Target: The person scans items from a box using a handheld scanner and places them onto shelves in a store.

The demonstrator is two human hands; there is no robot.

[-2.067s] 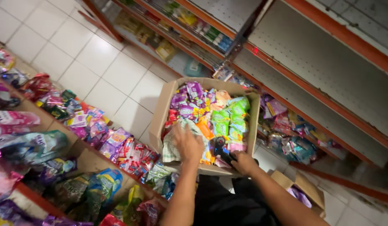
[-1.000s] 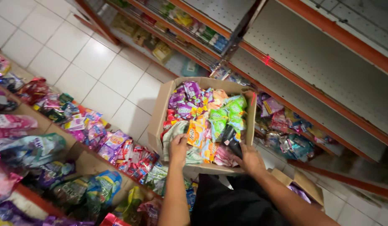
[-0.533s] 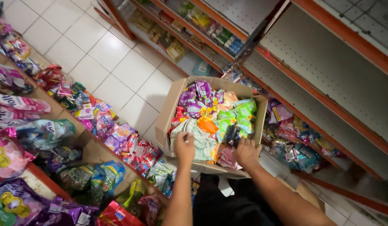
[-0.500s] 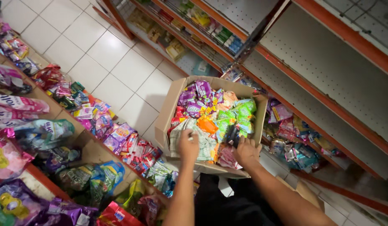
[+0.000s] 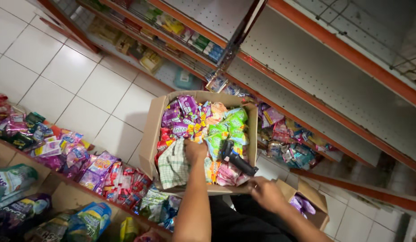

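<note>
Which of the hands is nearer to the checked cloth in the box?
Left. The left hand lies in the box right beside the checked cloth; the right hand is at the box's near right corner, apart from it.

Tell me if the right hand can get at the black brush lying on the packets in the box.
Probably yes. The right hand is at the near edge of the cardboard box, and the black brush lies on top of the packets with its handle pointing toward that hand. Nothing covers it; the left hand is off to the side.
</note>
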